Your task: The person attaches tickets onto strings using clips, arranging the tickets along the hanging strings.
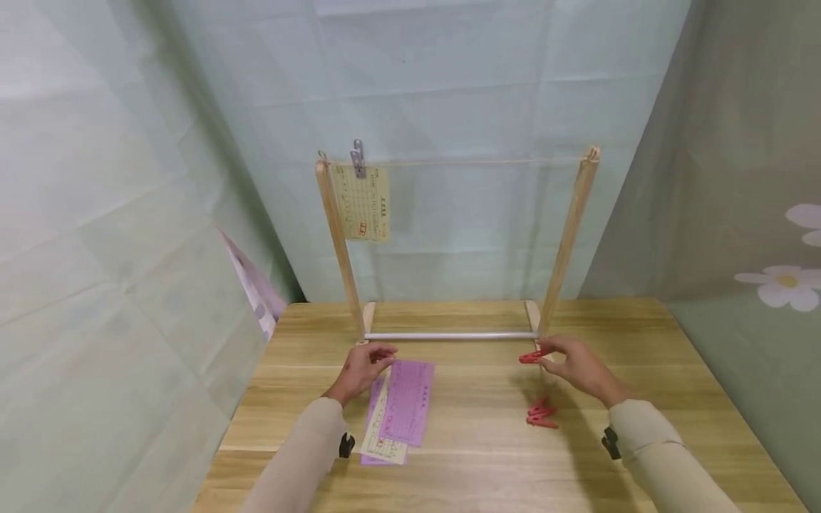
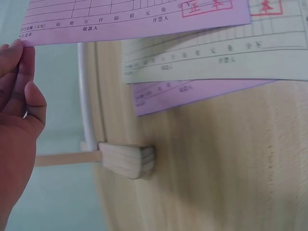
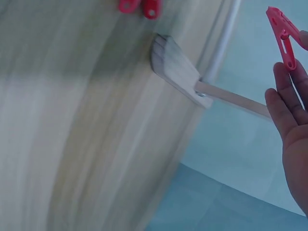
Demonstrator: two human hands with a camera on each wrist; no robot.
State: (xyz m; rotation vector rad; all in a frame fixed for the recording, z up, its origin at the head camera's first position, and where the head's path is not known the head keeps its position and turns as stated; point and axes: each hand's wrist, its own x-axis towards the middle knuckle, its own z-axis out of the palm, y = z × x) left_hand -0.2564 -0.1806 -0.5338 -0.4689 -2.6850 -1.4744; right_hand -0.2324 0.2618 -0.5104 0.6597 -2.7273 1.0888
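Pinching the purple slip (image 1: pixel 407 400) by its corner, the left hand (image 1: pixel 363 370) should lift it flat while the right hand (image 1: pixel 577 365) keeps the red clip (image 1: pixel 531 357) gripped, ready to squeeze

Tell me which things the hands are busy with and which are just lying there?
In use:
left hand pinching the top purple slip
right hand holding a red peg
wooden rack with its string

Lying about:
spare red pegs
other slips underneath
yellow slip already clipped up
table
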